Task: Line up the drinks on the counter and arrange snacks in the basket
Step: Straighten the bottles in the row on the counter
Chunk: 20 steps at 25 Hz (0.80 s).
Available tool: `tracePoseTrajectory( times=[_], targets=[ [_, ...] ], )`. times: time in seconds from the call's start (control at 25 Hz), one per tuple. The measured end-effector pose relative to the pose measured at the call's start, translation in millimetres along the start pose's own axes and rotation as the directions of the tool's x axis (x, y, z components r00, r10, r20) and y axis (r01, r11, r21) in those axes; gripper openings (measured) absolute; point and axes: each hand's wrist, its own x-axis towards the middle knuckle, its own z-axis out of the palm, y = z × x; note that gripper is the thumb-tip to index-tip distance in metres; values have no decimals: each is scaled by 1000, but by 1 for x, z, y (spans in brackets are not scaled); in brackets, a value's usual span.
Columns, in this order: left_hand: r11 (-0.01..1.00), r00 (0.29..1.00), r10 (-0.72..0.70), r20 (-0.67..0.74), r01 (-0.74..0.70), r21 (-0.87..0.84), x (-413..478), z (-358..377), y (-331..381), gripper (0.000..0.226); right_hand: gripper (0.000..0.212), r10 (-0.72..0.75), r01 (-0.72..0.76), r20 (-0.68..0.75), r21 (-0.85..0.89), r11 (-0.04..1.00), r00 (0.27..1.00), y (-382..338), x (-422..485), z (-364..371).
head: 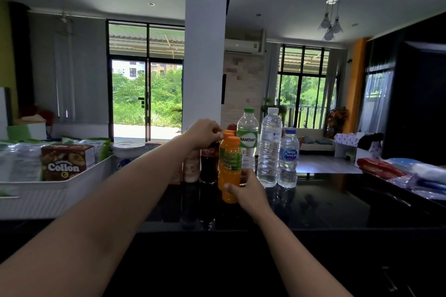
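Observation:
My right hand (243, 190) grips the lower part of an orange juice bottle (232, 164), held in front of a second orange bottle (224, 142) on the black counter (337, 200). My left hand (205, 132) curls over the top of the cola bottle (209, 164), hiding its cap. Left of the cola stands a pinkish drink bottle (191, 164). To the right stand a green-capped Namthip water bottle (247, 137), a tall clear water bottle (269, 147) and a short Pure Life bottle (288, 159). A white basket (55, 193) at the left holds a brown Collon box (65, 161) and other packs.
A white tub (125, 154) sits behind the basket's right corner. Red and blue snack bags (398, 171) lie at the counter's right end. A white pillar (205, 43) rises behind the bottles. The counter's front edge runs across the lower view.

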Motion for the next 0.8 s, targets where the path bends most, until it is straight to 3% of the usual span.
tracePoseTrajectory(
  times=[0.32,0.4,0.56,0.68,0.8],
  targets=[
    [992,999,-35,-5,36,123,-26,-19,-30,34,68,-8,8,-62,-1,1000,998,-11,-7,-1],
    [988,999,-34,-36,38,148,-27,-24,-38,35,64,-134,125,-182,-60,990,974,-20,-10,-1],
    [977,988,-64,-139,90,195,-17,-36,-48,40,33,-458,375,-388,-273,886,800,-74,15,-11],
    [963,984,-112,-139,143,230,-1,-37,-50,46,28,-542,376,-344,-444,813,766,-121,57,-17],
    [955,988,-155,-25,156,252,16,-34,-57,53,24,-508,339,-152,-582,740,848,-152,99,-7]
  ],
)
